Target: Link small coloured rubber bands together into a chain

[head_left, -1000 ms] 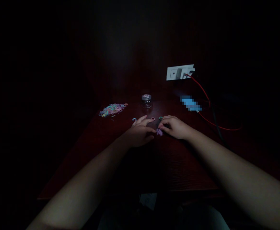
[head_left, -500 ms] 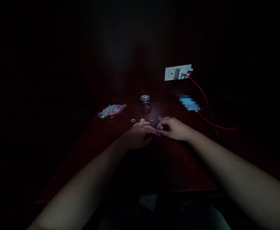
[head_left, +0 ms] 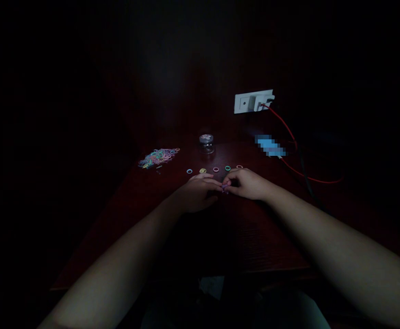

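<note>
Small purple bands (head_left: 225, 188) lie on the dark red table between my two hands. My left hand (head_left: 202, 192) rests palm down with its fingers stretched out, the fingertips touching the purple bands from the left. From the right, my right hand (head_left: 243, 183) has its thumb and forefinger closed at the same bands. Beyond the hands is a row of small bands: a blue one (head_left: 189, 171), a yellow one (head_left: 202, 171), a pink one (head_left: 216, 169), a green one (head_left: 228, 168) and a peach one (head_left: 239, 167).
A heap of colourful bands (head_left: 159, 157) lies at the left on the table (head_left: 118, 228). A clear lidded jar (head_left: 206, 140) stands at the back. To the right are a blurred blue device (head_left: 270, 146), a red cable (head_left: 299, 174) and a wall socket (head_left: 244, 103).
The view has shifted slightly. More of the peach band shows beyond my right hand, and that hand's fingers have moved a little over the purple bands.
</note>
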`<state>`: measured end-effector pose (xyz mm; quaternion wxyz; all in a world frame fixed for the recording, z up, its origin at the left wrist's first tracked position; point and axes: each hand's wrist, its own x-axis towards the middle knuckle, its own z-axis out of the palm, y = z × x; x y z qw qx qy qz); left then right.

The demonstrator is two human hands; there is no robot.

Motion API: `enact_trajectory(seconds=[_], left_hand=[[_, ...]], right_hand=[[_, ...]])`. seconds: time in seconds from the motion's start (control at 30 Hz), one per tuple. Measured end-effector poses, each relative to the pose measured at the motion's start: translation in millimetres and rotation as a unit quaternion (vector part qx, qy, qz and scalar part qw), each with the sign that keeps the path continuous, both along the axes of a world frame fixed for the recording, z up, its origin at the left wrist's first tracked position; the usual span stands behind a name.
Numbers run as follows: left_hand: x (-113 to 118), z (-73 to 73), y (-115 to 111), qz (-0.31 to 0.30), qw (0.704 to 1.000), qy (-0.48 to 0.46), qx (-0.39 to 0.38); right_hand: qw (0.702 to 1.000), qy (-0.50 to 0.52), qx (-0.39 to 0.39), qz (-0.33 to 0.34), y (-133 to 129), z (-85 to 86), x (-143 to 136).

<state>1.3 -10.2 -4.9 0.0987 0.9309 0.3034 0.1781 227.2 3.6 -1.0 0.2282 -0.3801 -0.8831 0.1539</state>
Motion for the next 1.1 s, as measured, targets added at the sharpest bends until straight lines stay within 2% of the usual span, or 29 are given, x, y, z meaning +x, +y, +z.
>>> enact_trajectory(seconds=[0.3,0.4,0.47,0.53,0.6,0.67,0.73,0.83,1.1], left_hand=[[2.8,2.0,-3.7,0.003,1.000,0.011,-0.012],[1.9,5.1,-0.8,-0.007,1.000,-0.004,0.008],[-5.6,6.7,6.4,0.011,0.999,-0.028,0.039],[-21.4,7.0,17.6,0.091,0.991,-0.060,0.072],[-44.5,4.9,30.3,0.222,0.969,-0.080,0.078],[-70.1,0.5,41.8,0.383,0.920,-0.070,0.048],[-92.2,-5.5,50.5,0.527,0.849,-0.043,-0.018],[-111.9,-14.7,59.0,0.581,0.811,-0.047,-0.042],[-123.0,-25.5,71.9,0.569,0.812,-0.124,-0.026]], right_hand=[[1.000,0.008,-0.019,-0.003,1.8,-2.1,1.2],[1.000,0.009,-0.015,-0.004,3.0,-1.4,2.5],[0.999,0.027,0.003,-0.016,3.7,0.5,4.0],[0.998,0.049,0.027,-0.034,4.7,2.3,6.1],[0.996,0.065,0.038,-0.056,6.2,3.1,8.2],[0.994,0.069,0.043,-0.070,7.7,3.0,9.6],[0.993,0.070,0.047,-0.080,8.3,2.9,9.8],[0.992,0.073,0.045,-0.096,7.0,3.3,8.5],[0.990,0.090,0.049,-0.092,6.1,1.5,6.0]])
